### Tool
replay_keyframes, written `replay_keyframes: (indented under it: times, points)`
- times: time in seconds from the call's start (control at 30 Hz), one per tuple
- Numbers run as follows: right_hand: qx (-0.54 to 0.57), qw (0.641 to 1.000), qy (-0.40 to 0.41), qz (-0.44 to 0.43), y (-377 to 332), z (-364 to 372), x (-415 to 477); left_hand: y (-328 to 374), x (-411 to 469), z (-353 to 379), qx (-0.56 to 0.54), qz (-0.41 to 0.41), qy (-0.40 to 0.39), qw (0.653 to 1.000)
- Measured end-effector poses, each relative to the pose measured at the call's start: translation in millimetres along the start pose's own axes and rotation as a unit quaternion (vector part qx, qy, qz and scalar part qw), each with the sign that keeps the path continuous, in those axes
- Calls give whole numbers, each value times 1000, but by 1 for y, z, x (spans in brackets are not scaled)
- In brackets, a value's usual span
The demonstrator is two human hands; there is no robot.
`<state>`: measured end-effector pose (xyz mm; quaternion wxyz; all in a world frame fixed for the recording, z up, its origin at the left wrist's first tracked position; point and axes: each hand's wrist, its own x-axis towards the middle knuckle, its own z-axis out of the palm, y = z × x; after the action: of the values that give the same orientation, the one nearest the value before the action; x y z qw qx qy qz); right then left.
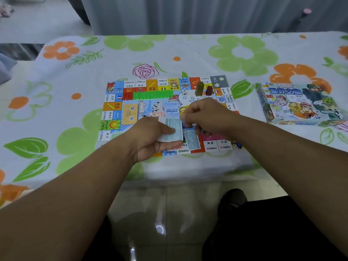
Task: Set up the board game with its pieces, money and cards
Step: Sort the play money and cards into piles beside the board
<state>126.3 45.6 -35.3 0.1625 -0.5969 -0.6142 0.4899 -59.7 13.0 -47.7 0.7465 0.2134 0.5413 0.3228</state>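
The colourful game board lies flat on the flowered tablecloth. My left hand grips a stack of pale blue money notes above the board's near edge. My right hand has curled fingers at the top note of that stack and pinches it. Another blue note lies on the board just right of the stack. A yellow card pile and a blue card pile rest on the board's middle. A row of green houses, red pieces, a white die and two upright pawns stand near the far edge.
The game box lies on the table to the right of the board. The table's near edge runs below the board, with tiled floor and my dark trousers beneath. A grey curtain hangs behind the table.
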Motion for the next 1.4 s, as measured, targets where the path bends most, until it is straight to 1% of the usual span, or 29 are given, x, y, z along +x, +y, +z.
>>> replay_keyframes:
  times: [0.17, 0.27, 0.33, 0.47, 0.63, 0.73, 0.9, 1.0, 1.13, 1.23, 1.4]
  points:
    - [5, 1000, -5, -16, -3, 4, -1, 0, 0, 2, 18, -1, -6, 1000]
    - [-2, 1000, 20, 6, -1, -2, 0, 0, 0, 2, 20, -5, -1, 1000]
    - [-14, 999, 32, 22, 3, -8, 1, 0, 1, 1, 23, -6, 16, 1000]
    - [-64, 996, 16, 55, 12, -13, 1, 0, 3, 0, 16, -3, 41, 999]
    - [-81, 994, 14, 68, 15, -11, 2, 1, 3, 0, 0, -7, 26, 1000]
    - [-88, 993, 27, 69, 14, -10, 3, 0, 2, 0, -1, -6, 19, 1000]
    - [-50, 998, 44, 22, 11, -8, 3, -1, 3, 1, -5, 0, 3, 1000]
    - [-1, 1000, 4, 1, 6, -4, 1, -2, 3, 2, 10, 0, -7, 1000]
    - [12, 999, -15, -25, -1, 3, -1, -3, 3, 3, 20, 2, -15, 1000]
    - [8, 1000, -3, -20, 0, 1, 0, -3, 3, 3, 23, 1, -19, 1000]
    - [-4, 1000, 23, 16, 6, -10, 2, -2, 4, 2, 30, -1, -6, 1000]
